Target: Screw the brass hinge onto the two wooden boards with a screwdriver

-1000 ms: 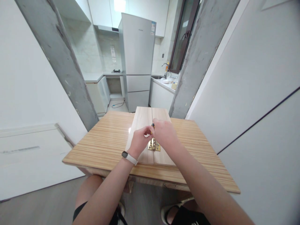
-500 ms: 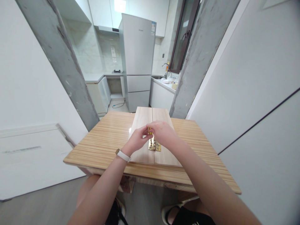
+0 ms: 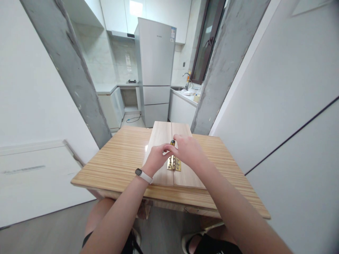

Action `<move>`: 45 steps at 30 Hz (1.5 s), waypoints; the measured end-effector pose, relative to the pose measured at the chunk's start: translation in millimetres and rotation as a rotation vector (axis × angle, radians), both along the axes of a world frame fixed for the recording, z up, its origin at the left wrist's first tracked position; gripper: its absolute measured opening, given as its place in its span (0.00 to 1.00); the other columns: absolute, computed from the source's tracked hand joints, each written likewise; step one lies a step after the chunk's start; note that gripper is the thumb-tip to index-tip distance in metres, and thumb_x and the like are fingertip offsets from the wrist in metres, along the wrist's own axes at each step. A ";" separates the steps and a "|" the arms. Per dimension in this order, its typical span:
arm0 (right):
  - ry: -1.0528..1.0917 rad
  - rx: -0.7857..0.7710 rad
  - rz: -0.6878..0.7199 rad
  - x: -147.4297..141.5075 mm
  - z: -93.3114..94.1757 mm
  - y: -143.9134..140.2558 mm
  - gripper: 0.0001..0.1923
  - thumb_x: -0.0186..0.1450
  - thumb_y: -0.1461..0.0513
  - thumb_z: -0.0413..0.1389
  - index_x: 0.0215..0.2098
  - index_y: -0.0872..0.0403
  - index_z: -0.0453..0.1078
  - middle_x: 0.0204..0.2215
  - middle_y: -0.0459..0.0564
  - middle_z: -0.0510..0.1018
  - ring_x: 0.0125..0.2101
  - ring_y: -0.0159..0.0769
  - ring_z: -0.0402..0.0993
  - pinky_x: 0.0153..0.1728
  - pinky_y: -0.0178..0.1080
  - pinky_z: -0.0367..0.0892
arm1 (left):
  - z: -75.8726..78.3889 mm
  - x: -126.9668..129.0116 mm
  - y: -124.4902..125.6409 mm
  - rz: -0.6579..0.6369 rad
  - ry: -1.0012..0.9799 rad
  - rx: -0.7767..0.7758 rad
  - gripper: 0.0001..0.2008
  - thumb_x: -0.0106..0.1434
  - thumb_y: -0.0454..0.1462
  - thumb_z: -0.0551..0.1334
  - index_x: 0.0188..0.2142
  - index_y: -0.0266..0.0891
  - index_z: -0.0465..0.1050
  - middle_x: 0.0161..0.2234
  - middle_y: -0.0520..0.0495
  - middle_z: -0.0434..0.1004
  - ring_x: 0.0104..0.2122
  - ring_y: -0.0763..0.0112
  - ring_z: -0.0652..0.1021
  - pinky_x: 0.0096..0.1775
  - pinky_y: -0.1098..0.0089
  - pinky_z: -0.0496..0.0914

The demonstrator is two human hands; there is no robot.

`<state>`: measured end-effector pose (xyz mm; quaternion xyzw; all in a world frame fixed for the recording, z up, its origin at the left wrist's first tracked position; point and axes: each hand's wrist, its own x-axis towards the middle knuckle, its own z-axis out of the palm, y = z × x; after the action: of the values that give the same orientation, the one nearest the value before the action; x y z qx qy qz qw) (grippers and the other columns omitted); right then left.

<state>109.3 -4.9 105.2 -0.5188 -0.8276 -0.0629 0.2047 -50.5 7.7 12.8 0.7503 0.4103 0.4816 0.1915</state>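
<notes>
Two pale wooden boards (image 3: 161,132) lie side by side on the table. A brass hinge (image 3: 177,164) lies flat across the seam between them, its upper part hidden by my hands. Above it a screwdriver with a black and yellow handle (image 3: 172,143) stands upright, its tip out of sight. My right hand (image 3: 187,149) is closed around the handle, thumb and fingers curled. Fingers bent in a pinch, my left hand (image 3: 158,157) touches my right thumb just below the handle; what it pinches is hidden.
The wood-grain table (image 3: 113,155) extends to both sides of the boards, and my knees are under its front edge. Behind it stands a silver fridge (image 3: 155,60). White panels flank the table left and right.
My right fingers have shifted on the screwdriver, so the black top of its handle now shows. My left wrist has turned slightly and moved a little right.
</notes>
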 end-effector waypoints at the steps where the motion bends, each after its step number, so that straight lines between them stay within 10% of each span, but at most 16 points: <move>1: -0.038 0.007 -0.032 -1.9 -1.9 -0.2 0.16 0.71 0.51 0.58 0.40 0.56 0.76 0.35 0.59 0.82 0.36 0.47 0.78 0.35 0.42 0.62 | -0.4 1.9 -0.3 -0.002 -0.017 0.002 0.03 0.63 0.32 0.67 0.36 0.41 0.79 0.35 0.51 0.84 0.35 0.69 0.80 0.41 0.70 0.72; 16: -0.058 -0.108 0.201 -0.1 -6.9 8.4 0.08 0.69 0.68 0.57 0.37 0.53 0.78 0.34 0.52 0.78 0.33 0.38 0.74 0.35 0.38 0.61 | 3.7 -1.1 -3.6 -0.095 -0.116 -0.097 0.10 0.64 0.33 0.67 0.45 0.40 0.77 0.42 0.47 0.84 0.39 0.67 0.81 0.44 0.67 0.75; 23: 0.070 -0.131 0.357 5.4 -5.8 7.3 0.20 0.61 0.78 0.53 0.43 0.52 0.78 0.40 0.49 0.83 0.44 0.39 0.75 0.47 0.40 0.64 | -2.1 -1.5 0.2 -0.208 -0.232 -0.179 0.19 0.65 0.30 0.64 0.55 0.40 0.73 0.49 0.42 0.82 0.49 0.62 0.82 0.52 0.63 0.76; 31: 0.163 -0.078 0.221 9.3 -2.2 -4.8 0.18 0.69 0.61 0.60 0.57 0.53 0.69 0.56 0.57 0.74 0.46 0.40 0.77 0.45 0.41 0.69 | 1.8 0.7 -2.9 -0.005 -0.027 -0.009 0.03 0.65 0.32 0.64 0.39 0.40 0.74 0.34 0.50 0.79 0.33 0.70 0.76 0.37 0.69 0.70; 36: -0.026 -0.025 -0.022 -1.8 -2.4 -12.7 0.17 0.71 0.48 0.57 0.44 0.54 0.71 0.37 0.54 0.80 0.38 0.46 0.78 0.36 0.41 0.65 | 2.1 8.2 -5.6 0.052 -0.020 0.006 0.08 0.61 0.28 0.64 0.33 0.40 0.67 0.31 0.53 0.73 0.31 0.71 0.72 0.34 0.71 0.64; 45: -0.111 -0.024 0.000 -6.1 -6.2 -11.0 0.13 0.76 0.61 0.50 0.39 0.53 0.76 0.36 0.53 0.78 0.35 0.38 0.75 0.35 0.39 0.60 | -0.4 8.5 -5.0 0.065 -0.040 -0.014 0.07 0.60 0.31 0.67 0.35 0.41 0.70 0.32 0.53 0.76 0.32 0.71 0.74 0.36 0.70 0.67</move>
<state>103.2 -15.9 98.9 -0.5167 -0.8385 -0.0816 0.1525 -41.9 2.8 12.4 0.7256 0.4338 0.4995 0.1892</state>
